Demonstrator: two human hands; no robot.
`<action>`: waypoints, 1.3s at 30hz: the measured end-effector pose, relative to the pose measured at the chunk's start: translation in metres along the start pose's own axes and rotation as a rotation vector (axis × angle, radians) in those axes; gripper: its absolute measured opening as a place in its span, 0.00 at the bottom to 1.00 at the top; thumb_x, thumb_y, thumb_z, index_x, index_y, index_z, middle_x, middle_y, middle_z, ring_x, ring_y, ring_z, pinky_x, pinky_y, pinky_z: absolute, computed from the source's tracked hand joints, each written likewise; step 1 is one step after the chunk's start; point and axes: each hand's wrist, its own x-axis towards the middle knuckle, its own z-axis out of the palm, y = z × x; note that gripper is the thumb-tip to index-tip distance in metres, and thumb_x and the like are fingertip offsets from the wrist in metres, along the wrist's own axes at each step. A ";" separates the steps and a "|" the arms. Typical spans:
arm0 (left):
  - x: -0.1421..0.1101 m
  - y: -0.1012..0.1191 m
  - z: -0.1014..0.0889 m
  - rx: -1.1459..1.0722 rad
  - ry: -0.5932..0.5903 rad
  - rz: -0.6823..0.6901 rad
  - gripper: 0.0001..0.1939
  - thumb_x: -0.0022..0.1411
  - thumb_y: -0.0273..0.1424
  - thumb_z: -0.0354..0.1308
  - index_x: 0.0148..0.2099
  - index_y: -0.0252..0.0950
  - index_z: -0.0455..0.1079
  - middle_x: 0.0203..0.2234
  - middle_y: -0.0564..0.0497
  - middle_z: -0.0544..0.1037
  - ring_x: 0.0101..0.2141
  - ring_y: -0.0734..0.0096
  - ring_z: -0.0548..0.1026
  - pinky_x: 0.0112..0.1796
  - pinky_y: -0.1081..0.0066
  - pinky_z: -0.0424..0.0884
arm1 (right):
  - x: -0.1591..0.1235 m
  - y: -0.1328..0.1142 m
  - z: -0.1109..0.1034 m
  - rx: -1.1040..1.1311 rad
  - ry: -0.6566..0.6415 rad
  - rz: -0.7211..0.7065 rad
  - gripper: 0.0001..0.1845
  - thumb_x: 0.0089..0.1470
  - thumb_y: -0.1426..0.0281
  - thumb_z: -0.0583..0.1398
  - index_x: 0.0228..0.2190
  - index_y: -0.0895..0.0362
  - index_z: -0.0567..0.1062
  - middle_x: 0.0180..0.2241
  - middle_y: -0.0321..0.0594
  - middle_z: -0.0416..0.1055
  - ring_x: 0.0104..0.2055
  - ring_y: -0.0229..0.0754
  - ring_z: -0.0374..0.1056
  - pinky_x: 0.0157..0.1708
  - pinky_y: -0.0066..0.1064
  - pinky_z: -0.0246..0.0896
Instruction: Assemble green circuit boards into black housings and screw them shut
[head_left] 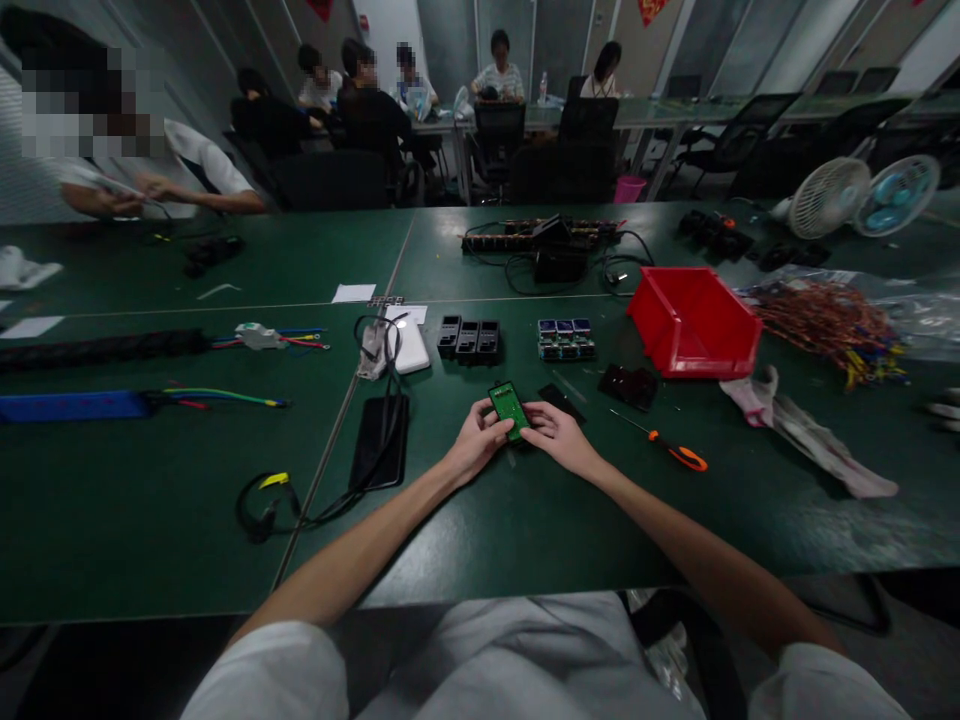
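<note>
Between my two hands is a green circuit board (508,402), tilted toward me, with a dark edge round it. My left hand (480,438) grips its left side, thumb on the board's face. On the right side my right hand (559,437) closes on the same board, its thumb near the lower corner. A dark flat piece (561,402) lies just beyond my right fingers. Farther back sit several black plastic housings (469,340) in a row and a group of small modules (565,339) with blue-white tops. An orange-handled screwdriver (677,453) rests to the right.
A red bin (694,325) stands right of the modules, beside bundled wires (832,325) and a glove (825,440). Leftward lie a black phone (379,442), a looped cable (315,518) and a white box (407,345). A co-worker (150,170) sits across the table.
</note>
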 end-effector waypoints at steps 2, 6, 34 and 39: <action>0.000 0.001 0.000 -0.009 0.005 -0.005 0.26 0.50 0.28 0.66 0.49 0.39 0.60 0.41 0.51 0.76 0.40 0.72 0.76 0.47 0.64 0.68 | 0.000 -0.002 -0.002 0.010 0.007 0.031 0.23 0.47 0.64 0.65 0.46 0.56 0.70 0.43 0.44 0.73 0.45 0.46 0.72 0.46 0.41 0.68; -0.001 0.005 0.001 -0.015 -0.017 -0.001 0.26 0.52 0.28 0.65 0.51 0.42 0.60 0.43 0.52 0.74 0.42 0.72 0.75 0.50 0.57 0.67 | 0.001 -0.008 -0.009 0.028 0.093 0.020 0.20 0.47 0.64 0.65 0.43 0.56 0.72 0.39 0.43 0.75 0.40 0.45 0.73 0.44 0.39 0.68; -0.006 0.009 0.002 0.215 -0.125 -0.030 0.30 0.51 0.33 0.66 0.56 0.35 0.65 0.50 0.41 0.72 0.47 0.62 0.73 0.52 0.57 0.67 | -0.002 -0.012 -0.012 -0.296 0.231 -0.143 0.13 0.51 0.66 0.60 0.40 0.54 0.73 0.40 0.39 0.71 0.44 0.46 0.67 0.46 0.38 0.60; -0.007 0.011 0.005 0.181 -0.122 -0.019 0.30 0.51 0.33 0.66 0.57 0.37 0.63 0.51 0.42 0.72 0.47 0.62 0.74 0.51 0.56 0.67 | -0.002 -0.014 -0.013 -0.285 0.215 -0.158 0.12 0.51 0.66 0.60 0.40 0.54 0.73 0.41 0.39 0.71 0.46 0.47 0.66 0.48 0.38 0.58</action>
